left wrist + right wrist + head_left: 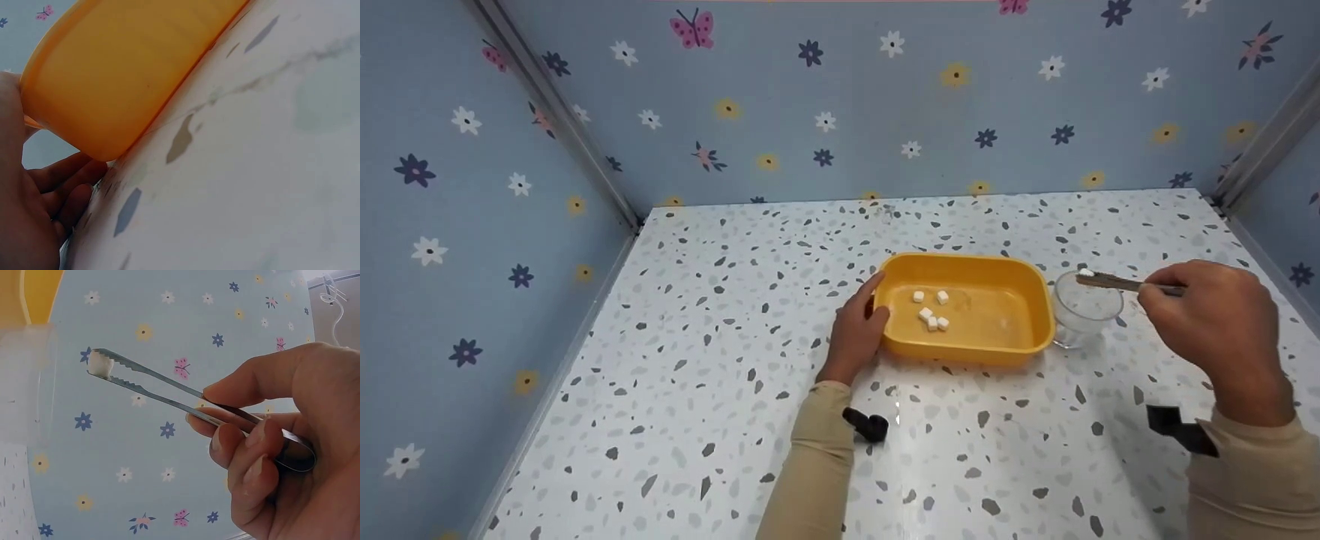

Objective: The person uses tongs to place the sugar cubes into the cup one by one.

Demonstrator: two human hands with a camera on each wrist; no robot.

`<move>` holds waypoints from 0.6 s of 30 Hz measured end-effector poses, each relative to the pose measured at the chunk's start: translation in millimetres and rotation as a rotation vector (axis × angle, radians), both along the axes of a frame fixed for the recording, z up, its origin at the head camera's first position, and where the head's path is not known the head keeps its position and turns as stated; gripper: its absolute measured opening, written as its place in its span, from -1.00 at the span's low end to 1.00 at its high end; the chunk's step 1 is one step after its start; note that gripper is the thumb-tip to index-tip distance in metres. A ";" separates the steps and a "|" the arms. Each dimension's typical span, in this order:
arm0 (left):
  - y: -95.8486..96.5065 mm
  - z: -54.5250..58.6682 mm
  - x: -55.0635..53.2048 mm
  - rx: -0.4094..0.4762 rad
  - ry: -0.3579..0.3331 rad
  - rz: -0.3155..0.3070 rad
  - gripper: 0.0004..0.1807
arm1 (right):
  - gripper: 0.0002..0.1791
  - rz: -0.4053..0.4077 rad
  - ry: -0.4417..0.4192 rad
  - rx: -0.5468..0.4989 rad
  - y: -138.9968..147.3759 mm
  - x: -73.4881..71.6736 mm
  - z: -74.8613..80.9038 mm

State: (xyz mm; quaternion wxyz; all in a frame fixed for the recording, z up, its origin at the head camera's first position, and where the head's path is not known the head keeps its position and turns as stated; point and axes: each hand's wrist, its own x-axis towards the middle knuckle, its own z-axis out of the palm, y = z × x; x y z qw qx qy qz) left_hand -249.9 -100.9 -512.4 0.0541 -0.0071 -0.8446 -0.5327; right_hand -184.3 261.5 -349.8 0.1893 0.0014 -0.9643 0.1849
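My right hand [1222,322] grips metal tongs [169,402] between thumb and fingers. In the right wrist view a white cube [100,364] is pinched at their toothed tips. Seen from the head, the tongs reach over the rim of a clear glass cup [1086,307]. To the cup's left stands a yellow rectangular tub [967,349] with several white cubes [926,315] on its floor, left of its middle. My left hand [856,330] holds the tub's left end, thumb at the rim; in the left wrist view other fingers [73,205] curl beneath the tub's corner.
The tub and cup stand side by side on a white speckled tabletop [697,360]. Blue flowered panels [855,97] rise behind and at both sides. A black wrist mount [868,425] juts from the left sleeve, another [1181,431] from the right.
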 end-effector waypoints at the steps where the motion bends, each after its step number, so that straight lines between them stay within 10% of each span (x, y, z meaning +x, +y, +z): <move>1: 0.1 0.2 -0.2 -0.001 -0.001 0.001 -0.35 | -0.72 -0.002 -0.008 0.003 0.8 -0.1 0.3; 18: -0.4 0.5 -0.1 0.016 -0.016 0.001 -0.35 | -0.70 -0.004 -0.175 0.030 12.2 -6.6 -3.2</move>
